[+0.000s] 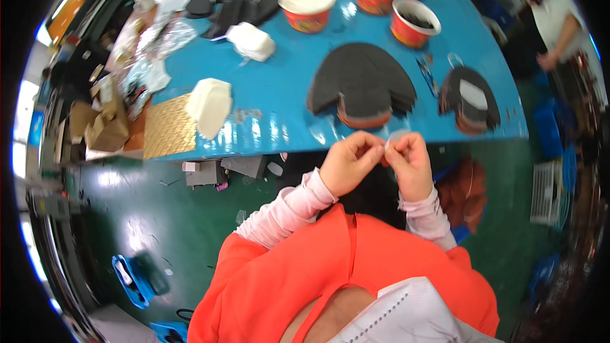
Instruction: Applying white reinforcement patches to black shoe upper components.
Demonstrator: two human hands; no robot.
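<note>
Both hands meet at the front edge of the blue table (pixel 279 111), fingertips pinched close together. My left hand (pixel 348 164) is closed, thumb against forefinger. Beside it, my right hand (pixel 412 164) is closed in a similar pinch. A small pale, partly see-through piece (pixel 398 134) shows at the right fingertips; its kind is too small to tell. Just beyond the hands lies a stack of dark grey, rounded cut pieces (pixel 360 76) with reddish-brown edges. To its right sits a smaller dark stack (pixel 454 98) with a white patch (pixel 473 94) on top.
Red tubs (pixel 410 32) with dark contents stand at the back, near a lidded tub (pixel 307 16). White folded pieces (pixel 210 107), a gold textured sheet (pixel 170 128) and black pieces (pixel 238 9) lie left. Cardboard boxes (pixel 108 124) stand far left. Another person (pixel 559 28) stands at right.
</note>
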